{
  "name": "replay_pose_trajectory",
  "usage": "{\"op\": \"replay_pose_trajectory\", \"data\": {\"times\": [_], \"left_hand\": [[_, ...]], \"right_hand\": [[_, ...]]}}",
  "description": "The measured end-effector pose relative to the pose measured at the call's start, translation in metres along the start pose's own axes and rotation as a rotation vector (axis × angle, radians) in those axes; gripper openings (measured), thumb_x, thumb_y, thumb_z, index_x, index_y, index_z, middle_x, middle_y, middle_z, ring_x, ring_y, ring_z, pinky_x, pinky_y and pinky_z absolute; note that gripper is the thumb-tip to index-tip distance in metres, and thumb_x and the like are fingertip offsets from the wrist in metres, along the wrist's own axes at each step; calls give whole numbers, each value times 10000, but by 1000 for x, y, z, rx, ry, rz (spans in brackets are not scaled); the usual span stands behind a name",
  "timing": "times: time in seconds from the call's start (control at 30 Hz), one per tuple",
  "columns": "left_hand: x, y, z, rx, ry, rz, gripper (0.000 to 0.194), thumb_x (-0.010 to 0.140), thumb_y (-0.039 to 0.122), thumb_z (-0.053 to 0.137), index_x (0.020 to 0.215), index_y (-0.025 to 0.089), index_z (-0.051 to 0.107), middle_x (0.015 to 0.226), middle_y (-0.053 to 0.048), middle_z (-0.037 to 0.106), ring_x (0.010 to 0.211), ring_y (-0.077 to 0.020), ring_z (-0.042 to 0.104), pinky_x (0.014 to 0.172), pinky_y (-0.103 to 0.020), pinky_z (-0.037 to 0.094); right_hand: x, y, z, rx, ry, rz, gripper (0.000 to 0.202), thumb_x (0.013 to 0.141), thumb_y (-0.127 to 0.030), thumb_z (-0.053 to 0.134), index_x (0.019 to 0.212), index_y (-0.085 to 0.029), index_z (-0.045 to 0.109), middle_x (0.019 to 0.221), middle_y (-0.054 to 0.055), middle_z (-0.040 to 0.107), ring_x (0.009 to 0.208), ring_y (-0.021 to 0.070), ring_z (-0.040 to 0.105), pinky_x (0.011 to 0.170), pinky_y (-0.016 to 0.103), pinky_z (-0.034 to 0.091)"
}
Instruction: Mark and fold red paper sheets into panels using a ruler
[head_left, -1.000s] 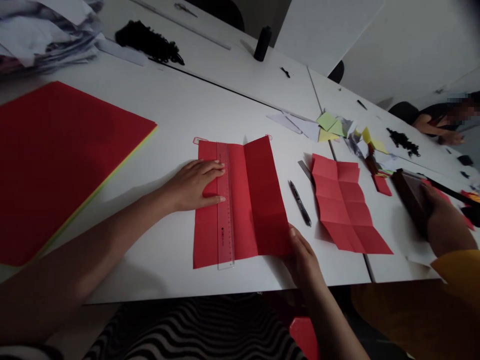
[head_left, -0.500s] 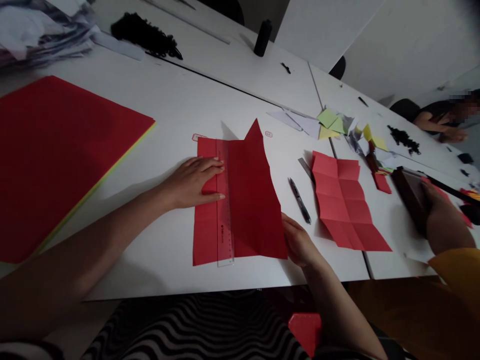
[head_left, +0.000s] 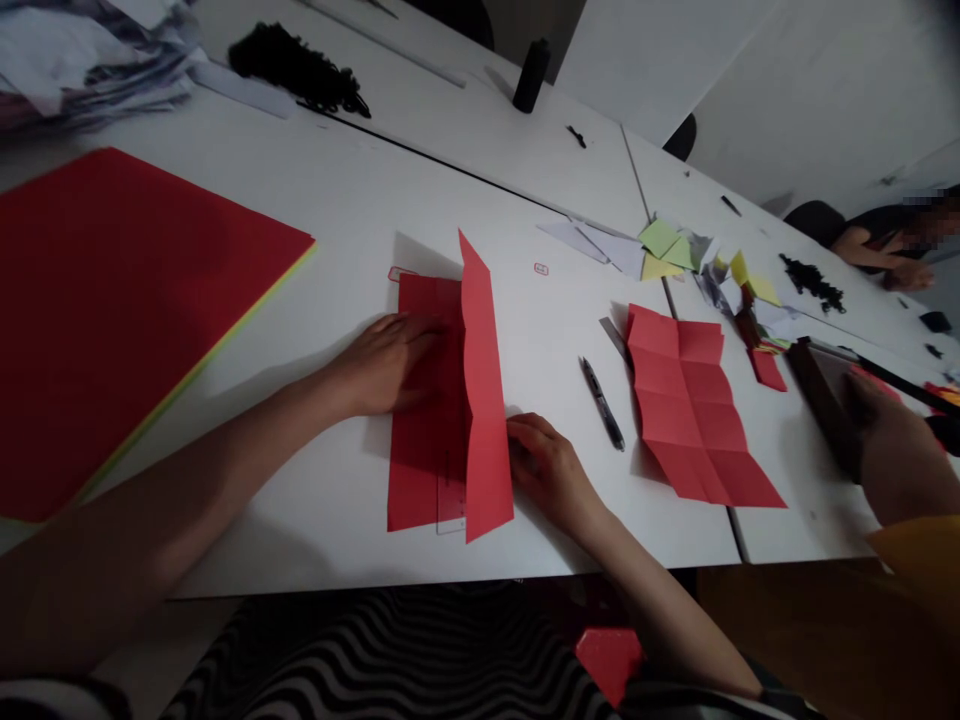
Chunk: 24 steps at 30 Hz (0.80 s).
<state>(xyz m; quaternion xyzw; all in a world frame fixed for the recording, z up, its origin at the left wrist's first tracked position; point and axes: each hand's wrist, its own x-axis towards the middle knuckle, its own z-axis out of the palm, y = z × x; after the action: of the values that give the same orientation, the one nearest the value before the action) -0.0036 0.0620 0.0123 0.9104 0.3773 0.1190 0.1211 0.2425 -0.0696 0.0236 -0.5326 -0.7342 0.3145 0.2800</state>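
Head cam: left hand lies flat, fingers loosely spread and gripping nothing, on the red paper sheet, probably pinning it plus the clear ruler so neither slides. Right hand is half curled at the raised flap, seemingly propping it up; can't tell if it's pinching any paper. Sheet's right in front of the person on the white table. Black pen sits just right, handy I guess. Beyond that, a creased red sheet lies opened out. Far left, a big red paper stack, likely parked there for elbow room.
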Motion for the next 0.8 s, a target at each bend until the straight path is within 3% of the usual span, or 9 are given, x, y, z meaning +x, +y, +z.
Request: {"op": "replay_pose_trajectory", "data": {"times": [0.5, 0.63, 0.8], "left_hand": [[-1, -2, 3, -32, 5, -2, 619, 824, 418, 619, 1362, 140, 491, 1466, -93, 420, 1270, -272, 415, 1096, -416, 253], [-1, -2, 3, -32, 4, 1, 619, 820, 413, 627, 1360, 142, 493, 1461, -93, 423, 1259, -272, 421, 1086, -410, 263], [-2, -2, 2, -23, 2, -3, 618, 819, 408, 621, 1363, 146, 488, 1463, -91, 416, 1254, -273, 424, 1093, -421, 249]], "right_hand": [[1, 0, 4, -30, -8, -35, 310, 839, -137, 509, 1114, -151, 652, 1127, 129, 598, 1028, 222, 597, 877, 378, 537], [2, 0, 4, -48, -10, -45, 321, 840, -129, 507, 1122, -186, 650, 1122, 110, 596, 1032, 220, 593, 887, 377, 534], [-1, 1, 11, -179, 29, -96, 331, 848, -116, 522, 1145, -181, 651, 1173, 129, 587, 1049, 245, 559, 874, 388, 526]]}}
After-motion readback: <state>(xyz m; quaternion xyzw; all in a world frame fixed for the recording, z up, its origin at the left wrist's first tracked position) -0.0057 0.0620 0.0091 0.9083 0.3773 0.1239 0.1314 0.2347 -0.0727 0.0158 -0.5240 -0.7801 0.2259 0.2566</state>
